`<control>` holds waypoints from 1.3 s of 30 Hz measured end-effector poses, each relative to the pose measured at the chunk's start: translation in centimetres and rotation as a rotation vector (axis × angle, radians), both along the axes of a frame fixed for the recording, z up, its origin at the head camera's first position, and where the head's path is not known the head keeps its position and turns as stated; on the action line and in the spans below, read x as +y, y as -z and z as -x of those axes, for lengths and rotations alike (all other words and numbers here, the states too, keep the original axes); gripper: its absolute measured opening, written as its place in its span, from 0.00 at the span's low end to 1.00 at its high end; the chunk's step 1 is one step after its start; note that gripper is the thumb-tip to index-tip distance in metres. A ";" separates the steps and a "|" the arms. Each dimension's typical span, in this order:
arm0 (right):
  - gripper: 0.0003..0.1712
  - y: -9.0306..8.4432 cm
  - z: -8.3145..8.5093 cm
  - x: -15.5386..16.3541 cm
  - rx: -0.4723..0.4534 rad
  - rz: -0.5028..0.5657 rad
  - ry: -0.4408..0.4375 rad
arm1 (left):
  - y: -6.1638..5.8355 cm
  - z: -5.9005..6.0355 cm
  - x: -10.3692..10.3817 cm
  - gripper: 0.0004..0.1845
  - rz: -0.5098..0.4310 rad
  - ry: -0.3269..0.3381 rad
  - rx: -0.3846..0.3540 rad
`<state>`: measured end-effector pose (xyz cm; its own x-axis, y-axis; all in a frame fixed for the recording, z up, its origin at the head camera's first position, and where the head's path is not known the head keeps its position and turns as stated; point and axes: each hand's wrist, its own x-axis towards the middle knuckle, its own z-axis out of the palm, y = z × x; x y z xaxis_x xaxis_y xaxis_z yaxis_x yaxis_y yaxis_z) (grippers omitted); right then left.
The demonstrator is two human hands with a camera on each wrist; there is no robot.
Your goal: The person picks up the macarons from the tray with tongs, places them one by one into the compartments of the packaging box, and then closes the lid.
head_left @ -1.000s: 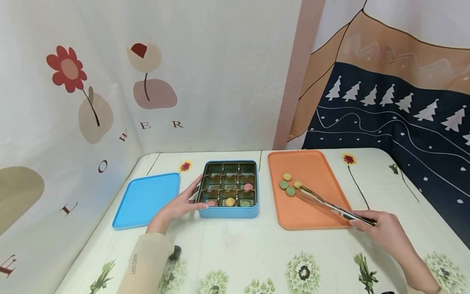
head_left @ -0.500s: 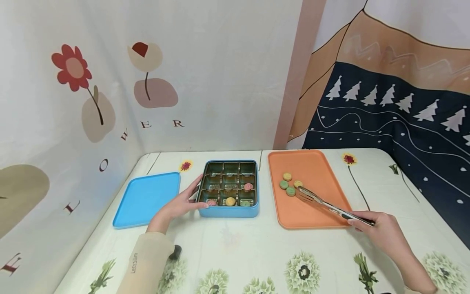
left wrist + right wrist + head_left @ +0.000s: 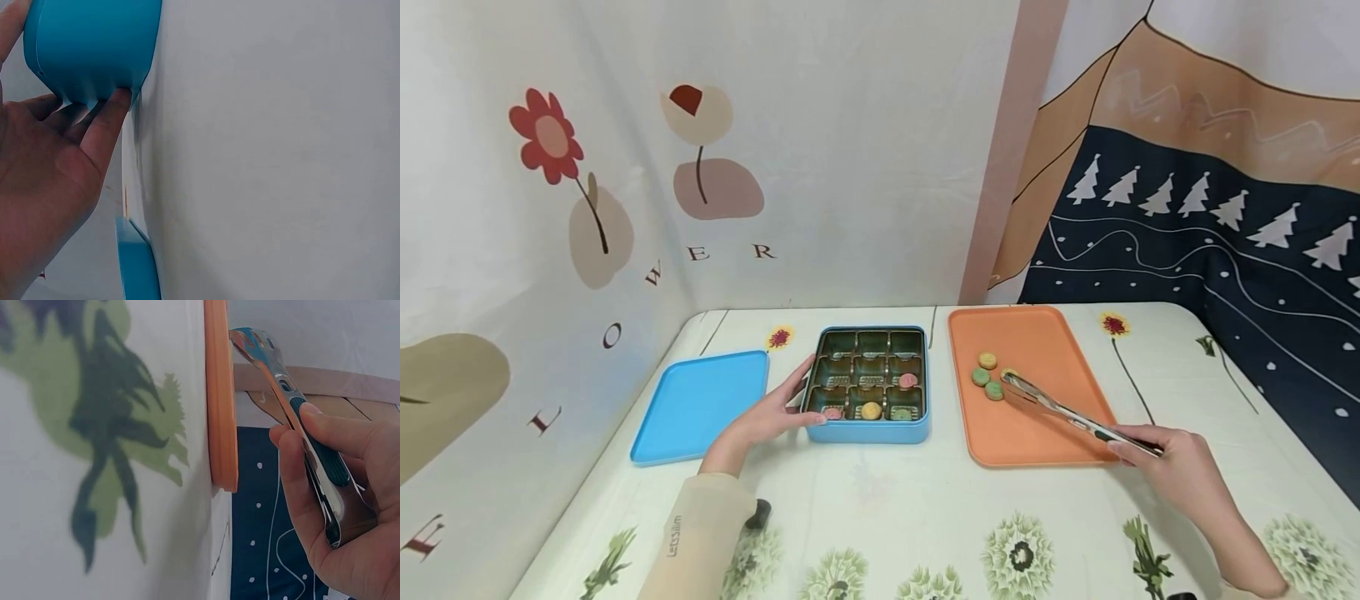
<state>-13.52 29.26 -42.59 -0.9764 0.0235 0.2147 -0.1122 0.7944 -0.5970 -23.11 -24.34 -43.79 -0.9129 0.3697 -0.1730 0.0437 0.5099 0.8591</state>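
Metal tongs (image 3: pixel 1060 410) in the right hand (image 3: pixel 1180 475) have slid onto the yellow cookie (image 3: pixel 1007 373) on the orange tray (image 3: pixel 1037 333). Left hand (image 3: pixel 767 421) keeps holding the blue box (image 3: pixel 868 433), fingers flat against its side.

You have a blue tin (image 3: pixel 867 433) with dark, shiny compartments holding pink, yellow and green discs, and its blue lid (image 3: pixel 700 406) lies apart. The tray (image 3: pixel 1037 433) is orange, carrying green and yellow discs (image 3: pixel 987 375). Your tongs (image 3: pixel 1060 410) are silver with dark green grips. The worktop (image 3: pixel 925 517) cloth is cream, printed with green dandelions and red flowers.
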 end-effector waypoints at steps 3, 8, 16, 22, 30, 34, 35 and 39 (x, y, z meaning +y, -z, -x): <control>0.15 -0.1 0.1 -0.2 0.029 -0.001 -0.004 | 0.0 -0.1 0.0 0.56 -0.001 0.000 0.007; 0.15 -0.5 0.4 -0.8 0.057 0.003 -0.021 | -0.2 -0.1 0.0 0.56 -0.004 -0.004 -0.001; 0.15 -1.2 1.0 -1.9 0.053 0.036 -0.056 | -0.3 0.0 0.0 0.56 0.014 0.006 0.000; 0.12 -1.4 1.7 -2.8 0.113 0.072 -0.104 | -0.3 -0.1 0.0 0.56 0.000 0.011 -0.003; 0.12 -1.9 2.8 -4.3 0.119 0.098 -0.150 | -0.3 0.0 0.1 0.57 0.003 0.005 -0.002; 0.11 -2.3 3.4 -5.3 0.127 0.109 -0.163 | -0.3 0.0 0.1 0.57 0.002 0.003 -0.004; 0.11 -2.4 3.5 -5.5 0.134 0.111 -0.170 | -0.3 0.0 0.1 0.57 0.000 0.003 -0.005; 0.11 -2.7 4.1 -6.5 0.154 0.114 -0.194 | -0.3 -0.1 0.0 0.57 0.006 0.003 -0.001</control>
<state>-17.67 22.78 -39.87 -0.9210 -0.1281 0.3678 -0.3520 0.6780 -0.6453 -23.01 -24.30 -43.50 -0.9118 0.3711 -0.1757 0.0444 0.5146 0.8563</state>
